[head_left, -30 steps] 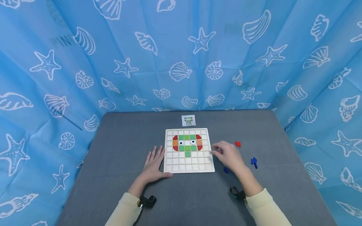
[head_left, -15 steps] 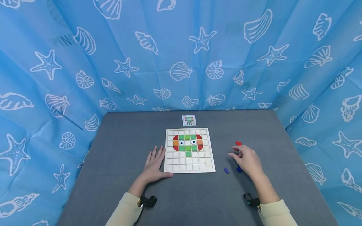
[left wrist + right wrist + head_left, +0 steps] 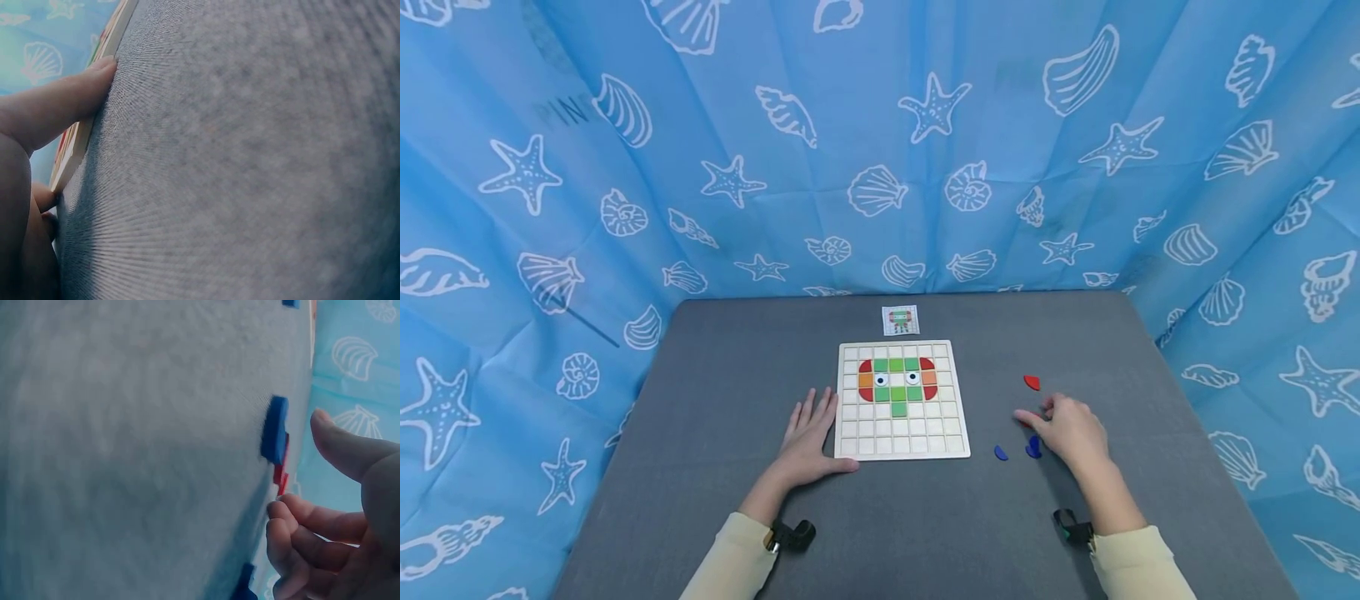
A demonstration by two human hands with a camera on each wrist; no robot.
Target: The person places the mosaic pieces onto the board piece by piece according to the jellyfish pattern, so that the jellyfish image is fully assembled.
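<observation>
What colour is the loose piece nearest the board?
Blue; the loose piece nearest the board shows best in the head view.

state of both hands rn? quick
Left hand: open, fingers spread, at the board's edge.
Right hand: open, thumb apart from fingers, nothing visibly held, near blue pieces.

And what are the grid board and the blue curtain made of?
The grid board looks like wood, pale and matt: its thick edge is plain cream, though painted plastic might look similar. The blue curtain seems a smooth, thin sheet, hanging in soft folds and creases; cloth or plastic, I can't tell.
</observation>
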